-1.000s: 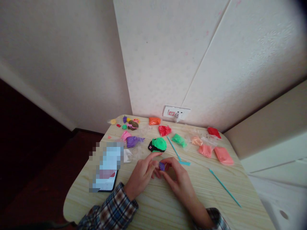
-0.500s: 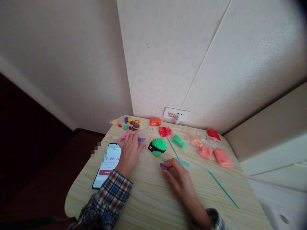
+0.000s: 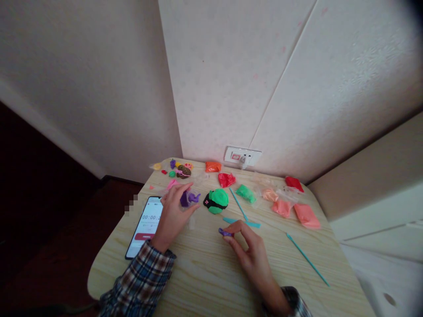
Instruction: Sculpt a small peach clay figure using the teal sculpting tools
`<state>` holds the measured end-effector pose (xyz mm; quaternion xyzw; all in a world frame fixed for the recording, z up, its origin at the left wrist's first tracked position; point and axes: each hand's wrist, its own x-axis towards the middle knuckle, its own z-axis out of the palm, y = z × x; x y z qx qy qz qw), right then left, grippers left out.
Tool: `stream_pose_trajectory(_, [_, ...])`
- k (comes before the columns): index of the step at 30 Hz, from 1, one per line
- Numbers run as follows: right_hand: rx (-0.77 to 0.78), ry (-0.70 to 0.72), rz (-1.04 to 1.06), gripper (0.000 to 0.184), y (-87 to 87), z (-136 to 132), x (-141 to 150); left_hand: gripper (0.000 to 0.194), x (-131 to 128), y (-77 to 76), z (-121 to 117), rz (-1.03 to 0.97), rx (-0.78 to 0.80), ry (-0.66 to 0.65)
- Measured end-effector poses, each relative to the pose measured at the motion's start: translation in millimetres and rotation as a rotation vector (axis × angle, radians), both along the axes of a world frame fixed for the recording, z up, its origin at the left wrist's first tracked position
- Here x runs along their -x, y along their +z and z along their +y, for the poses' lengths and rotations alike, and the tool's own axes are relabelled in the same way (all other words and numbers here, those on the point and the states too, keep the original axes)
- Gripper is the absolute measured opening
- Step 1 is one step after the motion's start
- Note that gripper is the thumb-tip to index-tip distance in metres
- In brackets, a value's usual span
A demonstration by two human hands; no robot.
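Observation:
My right hand (image 3: 246,244) pinches a small purple clay piece (image 3: 224,232) just above the wooden table (image 3: 211,273). My left hand (image 3: 173,211) is closed on a purple clay packet (image 3: 187,198) and has it lifted a little, near the table's left side. A green and black clay figure (image 3: 216,201) sits between and just beyond the two hands. A phone (image 3: 145,224) with a timer on its screen lies left of my left hand.
Packets of orange (image 3: 213,166), red (image 3: 226,179), green (image 3: 246,193) and pink clay (image 3: 307,215) lie along the back and right. Teal modelling sticks (image 3: 307,259) lie on the table. Small clay shapes (image 3: 180,169) sit at the far left corner. A wall socket (image 3: 243,155) is behind.
My hands parted: the left one went out to the purple packet by the phone and picked it up. My right hand stayed put with the small purple piece.

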<state>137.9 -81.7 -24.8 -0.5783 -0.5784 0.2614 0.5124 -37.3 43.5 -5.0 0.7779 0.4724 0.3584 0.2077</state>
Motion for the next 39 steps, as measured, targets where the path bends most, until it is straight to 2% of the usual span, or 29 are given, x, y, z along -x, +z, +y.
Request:
stream_pose_trajectory(6, [-0.052,-0.107,0.099,0.009,11.4,0,0,0.047,3,11.4,-22,-0.138,0.012,-0.215])
stream_pose_trajectory(12, [-0.071,-0.104,0.269,0.008,14.4,-2,-2,0.049,-9,5.0,-42,-0.431,0.291,-0.486])
stream_pose_trajectory(15, [-0.084,-0.046,0.316,0.009,16.7,-3,-3,0.049,-15,0.3,-45,-0.549,0.437,-0.56])
stream_pose_trajectory(21, [-0.112,0.092,0.26,0.009,18.6,-1,-5,0.044,-17,-1.6,-45,-0.666,0.757,-0.631])
stream_pose_trajectory(25, [-0.101,0.101,0.26,0.007,17.0,0,-6,0.04,-18,2.5,-47,-0.64,0.82,-0.65])
stream_pose_trajectory(30, [-0.103,0.093,0.229,0.005,14.7,1,-5,0.052,-21,-1.4,-49,-0.653,0.974,-0.686])
stream_pose_trajectory(34, [-0.1,0.048,0.172,0.005,12.8,2,-5,0.064,-20,-8.2,-50,-0.642,1.004,-0.72])
stream_pose_trajectory(39, [-0.08,0.005,0.116,0.002,11.7,2,-6,0.056,-21,-4.2,-50,-0.448,0.901,-0.618])
